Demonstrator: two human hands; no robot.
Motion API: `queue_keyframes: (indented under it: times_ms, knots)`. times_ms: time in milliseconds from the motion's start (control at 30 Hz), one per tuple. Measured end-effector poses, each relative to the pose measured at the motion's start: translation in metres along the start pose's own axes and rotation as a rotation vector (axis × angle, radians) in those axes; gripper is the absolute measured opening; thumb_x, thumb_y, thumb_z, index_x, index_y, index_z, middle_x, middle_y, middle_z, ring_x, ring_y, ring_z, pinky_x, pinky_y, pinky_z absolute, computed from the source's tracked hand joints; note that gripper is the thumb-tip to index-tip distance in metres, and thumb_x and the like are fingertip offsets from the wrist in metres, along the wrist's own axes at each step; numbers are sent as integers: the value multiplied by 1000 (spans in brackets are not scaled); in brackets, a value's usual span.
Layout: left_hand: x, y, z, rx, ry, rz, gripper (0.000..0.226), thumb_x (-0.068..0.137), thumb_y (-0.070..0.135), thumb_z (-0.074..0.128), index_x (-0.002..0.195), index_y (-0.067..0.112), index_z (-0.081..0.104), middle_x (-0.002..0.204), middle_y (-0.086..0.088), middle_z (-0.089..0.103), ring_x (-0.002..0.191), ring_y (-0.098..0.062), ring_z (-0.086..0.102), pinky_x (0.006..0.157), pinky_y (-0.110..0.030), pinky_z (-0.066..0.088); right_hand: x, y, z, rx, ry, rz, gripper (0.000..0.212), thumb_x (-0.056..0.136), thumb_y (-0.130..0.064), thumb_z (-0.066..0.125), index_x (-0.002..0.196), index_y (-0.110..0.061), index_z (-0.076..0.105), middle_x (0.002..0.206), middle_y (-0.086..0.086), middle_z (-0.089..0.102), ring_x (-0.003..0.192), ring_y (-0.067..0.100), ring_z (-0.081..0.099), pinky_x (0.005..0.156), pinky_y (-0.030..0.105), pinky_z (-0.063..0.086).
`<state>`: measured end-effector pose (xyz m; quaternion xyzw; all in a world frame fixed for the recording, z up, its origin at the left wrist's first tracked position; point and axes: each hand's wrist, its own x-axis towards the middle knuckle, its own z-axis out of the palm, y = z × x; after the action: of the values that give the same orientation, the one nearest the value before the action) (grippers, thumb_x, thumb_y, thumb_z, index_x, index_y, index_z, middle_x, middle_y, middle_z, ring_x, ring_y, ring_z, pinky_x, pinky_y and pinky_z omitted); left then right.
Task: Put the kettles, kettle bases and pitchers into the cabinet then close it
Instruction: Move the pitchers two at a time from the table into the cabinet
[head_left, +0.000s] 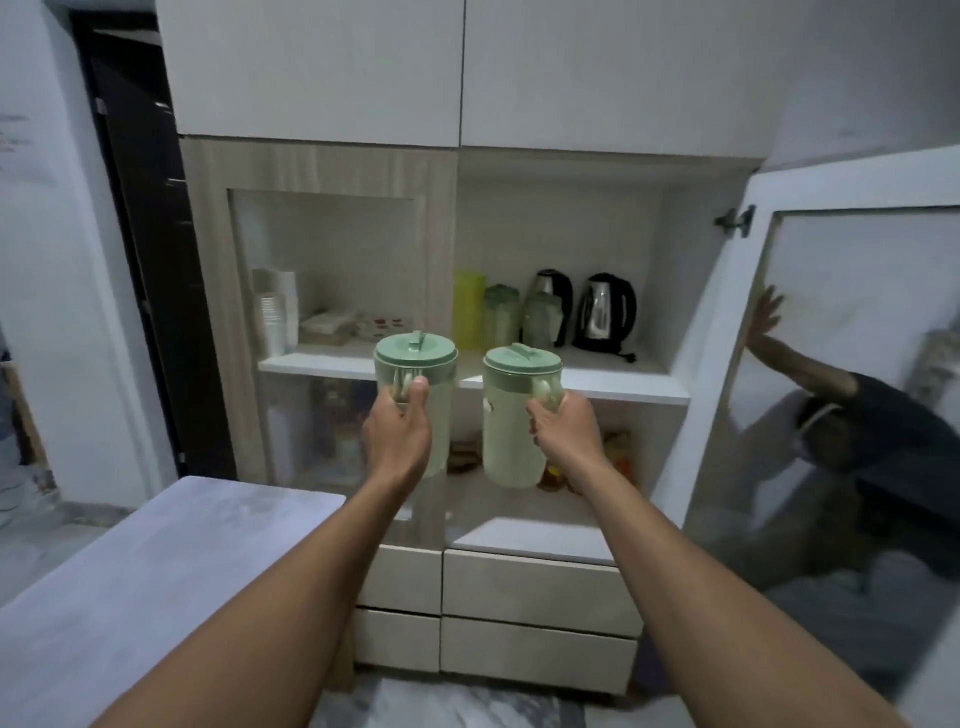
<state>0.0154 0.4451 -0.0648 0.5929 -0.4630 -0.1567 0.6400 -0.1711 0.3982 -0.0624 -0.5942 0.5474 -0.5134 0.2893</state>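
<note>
I hold two pale green lidded pitchers in front of the open cabinet. My left hand (399, 434) grips the handle of the left pitcher (418, 364). My right hand (563, 428) grips the handle of the right pitcher (511, 421). Both hang just before the white middle shelf (597, 387). On that shelf stand two steel-and-black kettles (605, 312) (550, 293) on bases, two more green pitchers (501, 312) (543, 319) and a yellow-green container (469, 306).
The cabinet's right glass door (831, 332) is swung open to my right and reflects a person. The left glass door (322, 291) is shut, with stacked cups behind it. A grey table (156, 571) lies at my lower left. Drawers (540, 592) sit below.
</note>
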Motion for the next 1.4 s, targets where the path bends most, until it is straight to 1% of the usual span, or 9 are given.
queue_keyframes:
  times_ms: [133, 300, 367, 467, 600, 700, 833, 1133, 1400]
  knots:
    - [-30, 25, 32, -24, -67, 15, 44, 99, 50, 42, 99, 11, 62, 91, -10, 68, 87, -27, 63, 69, -33, 42, -12, 11, -57, -18, 82, 43, 14, 89, -24, 60, 77, -19, 63, 74, 2, 67, 80, 29, 68, 76, 47, 57]
    - [-56, 55, 71, -97, -172, 47, 36, 103, 39, 42, 98, 7, 60, 77, -1, 60, 68, -11, 58, 47, -13, 37, -15, 23, -115, -26, 151, 63, 19, 97, -21, 57, 80, -13, 63, 71, 4, 64, 76, 27, 64, 71, 43, 54]
    - [-58, 61, 87, -142, -212, 67, 36, 103, 40, 42, 100, 9, 59, 80, -1, 60, 73, -16, 61, 53, -19, 40, -10, 27, -133, -43, 180, 79, 22, 98, -24, 57, 86, -7, 65, 75, 7, 66, 77, 29, 66, 73, 43, 55]
    - [-51, 59, 109, -169, -245, 51, 37, 99, 49, 42, 100, 15, 58, 83, -2, 62, 80, -23, 63, 64, -33, 48, 3, 30, -150, -53, 210, 103, 20, 98, -27, 57, 90, -11, 65, 79, 6, 68, 81, 27, 68, 79, 45, 57]
    - [-34, 58, 135, -176, -276, 39, 41, 95, 56, 41, 94, 19, 58, 83, -4, 62, 79, -23, 62, 73, -41, 53, 31, 34, -160, -46, 248, 95, 18, 94, -28, 59, 88, -12, 66, 79, 7, 70, 83, 30, 71, 82, 51, 60]
    - [-14, 56, 152, -179, -294, 50, 34, 99, 50, 42, 89, 21, 56, 81, -4, 61, 77, -22, 60, 66, -36, 49, 53, 35, -161, -50, 266, 71, 20, 95, -24, 60, 87, -7, 67, 74, 6, 68, 76, 27, 68, 81, 52, 58]
    - [18, 52, 175, -159, -296, 23, 40, 97, 54, 42, 92, 17, 57, 85, -7, 64, 83, -24, 63, 63, -34, 43, 91, 37, -157, -45, 272, 69, 18, 96, -20, 60, 83, -9, 65, 72, 6, 65, 73, 23, 64, 82, 52, 58]
    - [97, 36, 236, -182, -319, 44, 43, 96, 54, 44, 83, 14, 57, 70, -4, 60, 70, -24, 62, 68, -41, 51, 184, 47, -149, -31, 296, 67, 17, 94, -19, 59, 86, -6, 66, 71, 7, 62, 68, 22, 60, 70, 40, 52]
    - [154, 13, 318, -208, -364, 24, 38, 97, 52, 45, 84, 18, 56, 74, -2, 60, 71, -20, 61, 64, -35, 46, 272, 85, -144, -26, 316, 97, 16, 93, -18, 59, 81, -9, 63, 72, 8, 63, 65, 22, 58, 63, 36, 47]
